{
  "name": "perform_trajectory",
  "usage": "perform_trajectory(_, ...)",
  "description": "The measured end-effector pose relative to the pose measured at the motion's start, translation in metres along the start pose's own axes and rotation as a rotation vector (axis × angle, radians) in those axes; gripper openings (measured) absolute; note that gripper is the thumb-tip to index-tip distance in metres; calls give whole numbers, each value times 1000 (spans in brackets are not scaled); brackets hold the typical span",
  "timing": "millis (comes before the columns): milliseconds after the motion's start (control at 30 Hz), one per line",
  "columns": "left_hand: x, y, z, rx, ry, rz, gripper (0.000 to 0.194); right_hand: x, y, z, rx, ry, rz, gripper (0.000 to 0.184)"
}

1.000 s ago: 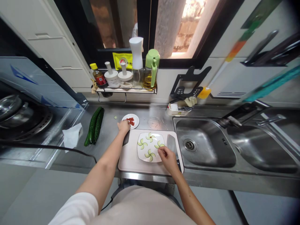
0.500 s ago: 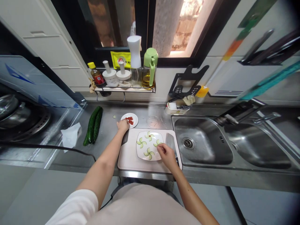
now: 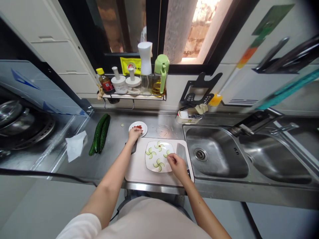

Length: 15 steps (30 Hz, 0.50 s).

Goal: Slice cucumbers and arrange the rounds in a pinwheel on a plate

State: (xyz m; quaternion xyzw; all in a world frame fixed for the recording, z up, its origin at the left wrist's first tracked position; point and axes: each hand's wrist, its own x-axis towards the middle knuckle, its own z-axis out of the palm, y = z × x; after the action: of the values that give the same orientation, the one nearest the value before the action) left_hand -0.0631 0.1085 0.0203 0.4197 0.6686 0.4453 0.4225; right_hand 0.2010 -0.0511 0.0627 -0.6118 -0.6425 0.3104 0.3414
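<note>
The white, rounded-square plate with a thin dark rim [image 3: 159, 156] lies flat on a pale pink, rectangular cutting board [image 3: 136, 171], which rests along the front edge of the stainless-steel desk [image 3: 116, 156]. On the plate are four pinwheels of thin, green-edged cucumber slices [image 3: 158, 165], set toward its far, near, left and right sides; a small red speck shows at the middle of the far one. The person's right hand [image 3: 177, 164] is over the plate's right edge, its fingertips at the right-hand pinwheel and covering part of it; this grip is drawn in, thumb and forefinger close together, but I cannot tell whether anything is pinched there. The left hand [image 3: 135, 133] reaches to a small, round white plate [image 3: 145, 127] just behind the board's far left corner, its fingertips bent down to a heap of chopped red bits [image 3: 138, 126]; they hide their own contact, so I cannot tell whether that grip is pressed together or pinching a bit. A broad steel knife [image 3: 181, 151] lies along the board's right edge, partly behind the right hand. Toward the desk's left end are two long, dark green cucumbers [image 3: 100, 134] side by side and a crumpled white paper sheet [image 3: 76, 145]. A steel double sink [image 3: 216, 151] is set into the desk right of the board.
</note>
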Motion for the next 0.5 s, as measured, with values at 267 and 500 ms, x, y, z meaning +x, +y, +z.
perform_trajectory(267, -44, 31, 13, -314, -198, 66, 36, 34, -21, -15, -57, -26, -80, 22)
perform_trajectory(500, -79, 49, 27, -283, -327, 135, 35, 67, -43, -18, -119, -20, -226, 16)
